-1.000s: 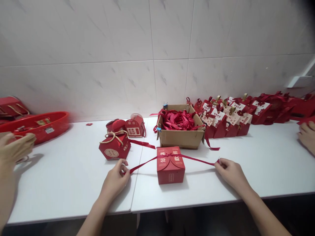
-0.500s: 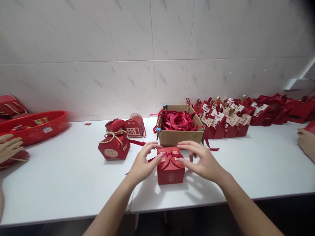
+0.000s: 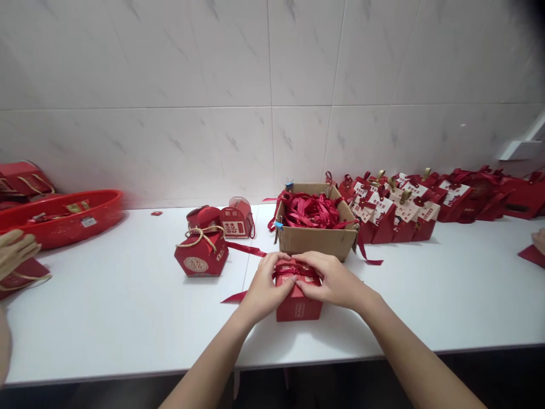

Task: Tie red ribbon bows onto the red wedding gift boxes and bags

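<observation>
A red gift box (image 3: 299, 310) stands upright on the white table, its folded top flaps crossed by a dark red ribbon (image 3: 297, 272). Curled around the top from the left is my left hand (image 3: 264, 288), its thumb pressed on the front flap. My right hand (image 3: 336, 280) closes over the top from the other side, the two thumb tips nearly meeting at the front. The fingers hide much of the lid and part of the ribbon. One ribbon tail (image 3: 234, 298) sticks out to the left of my left hand.
Just behind stands a cardboard box (image 3: 317, 241) of dark red ribbons. Left are a hexagonal red box (image 3: 202, 258) with cord and a small red box (image 3: 235, 221). Red bags (image 3: 383, 224) line the back right. A red basin (image 3: 100, 221) and another person's hand (image 3: 17, 253) are far left.
Both my hands have moved inward and closed onto the top of the gift box; before, they hovered at its sides with fingers spread. The view has shifted slightly.
</observation>
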`<state>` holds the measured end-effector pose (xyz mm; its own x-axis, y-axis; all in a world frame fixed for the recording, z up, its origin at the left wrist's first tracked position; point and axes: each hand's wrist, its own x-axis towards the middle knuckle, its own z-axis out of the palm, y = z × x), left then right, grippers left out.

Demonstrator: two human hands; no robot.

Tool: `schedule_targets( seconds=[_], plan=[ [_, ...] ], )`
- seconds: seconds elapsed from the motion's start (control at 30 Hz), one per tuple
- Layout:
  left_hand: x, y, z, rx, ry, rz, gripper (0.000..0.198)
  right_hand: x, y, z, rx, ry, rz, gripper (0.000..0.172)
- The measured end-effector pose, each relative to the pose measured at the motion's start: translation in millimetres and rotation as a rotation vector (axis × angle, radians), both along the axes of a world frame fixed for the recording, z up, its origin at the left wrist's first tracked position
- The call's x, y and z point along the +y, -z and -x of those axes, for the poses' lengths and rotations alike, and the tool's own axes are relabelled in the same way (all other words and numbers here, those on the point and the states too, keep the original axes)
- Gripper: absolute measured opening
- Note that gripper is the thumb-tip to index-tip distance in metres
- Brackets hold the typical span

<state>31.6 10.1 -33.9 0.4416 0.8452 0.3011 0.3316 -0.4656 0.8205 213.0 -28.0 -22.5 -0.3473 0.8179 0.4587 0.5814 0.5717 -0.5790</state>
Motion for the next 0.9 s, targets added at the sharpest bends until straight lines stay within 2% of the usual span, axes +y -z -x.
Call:
schedule_targets(
  seconds=[0.07,0.17,0.23,0.3,0.43,0.57,0.73,0.9],
  plan=[
    [0,0.0,0,0.002,0.0,0.024,0.029,0,2.4,-2,0.03,0.013,-0.01,0.033],
    [0,-0.5,2,0.002,-0.021,0.089,0.036,-1,8.1,-9,0.113,0.174,-0.024,0.02],
    [2,0.0,5,0.015,-0.048,0.125,0.043,-1,13.8,-15,0.155,0.296,0.005,0.021],
    [4,1.3,9,0.037,-0.077,0.133,0.046,-1,20.1,-21,0.173,0.341,0.102,0.026],
    [9,1.4,17,0.1,-0.108,0.136,0.04,-1,29.3,-25,0.247,0.262,0.336,0.037],
    [11,-1.4,19,0.128,-0.048,0.16,0.041,-1,32.0,-21,0.351,0.19,0.465,0.044],
    [11,1.6,15,0.173,-0.067,0.11,0.044,3,33.5,-14,0.461,0.173,0.538,0.046],
    [13,6.8,16,0.162,-0.064,0.11,0.042,5,34.3,-5,0.517,0.22,0.526,0.049]
  ],
)
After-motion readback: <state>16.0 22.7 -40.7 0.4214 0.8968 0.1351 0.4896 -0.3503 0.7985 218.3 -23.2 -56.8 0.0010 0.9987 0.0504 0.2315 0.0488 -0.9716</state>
